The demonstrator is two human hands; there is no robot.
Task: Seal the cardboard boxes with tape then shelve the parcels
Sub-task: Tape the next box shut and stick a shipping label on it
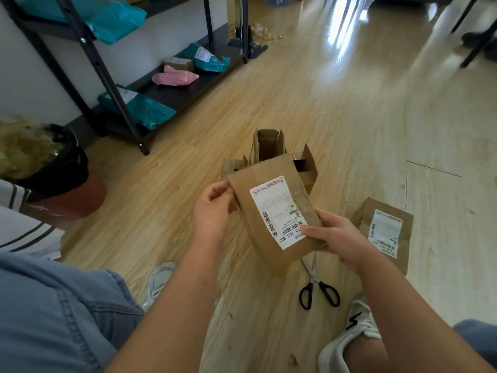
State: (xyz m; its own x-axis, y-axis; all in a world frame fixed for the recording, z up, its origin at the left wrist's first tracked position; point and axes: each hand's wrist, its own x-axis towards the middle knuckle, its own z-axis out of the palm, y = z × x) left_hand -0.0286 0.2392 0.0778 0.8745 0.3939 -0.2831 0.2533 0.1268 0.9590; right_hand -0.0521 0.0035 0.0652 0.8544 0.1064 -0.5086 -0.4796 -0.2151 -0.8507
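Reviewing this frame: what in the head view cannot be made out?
Head view:
Underside of the held box: faces away, so tape there is unseen; left hand and right hand cover two edges.
Print on the label: too small.
Tips of the scissors: behind the held box.
Insides of the open boxes: blocked by the held box.
Top of the shelf rack: cut by the frame edge.
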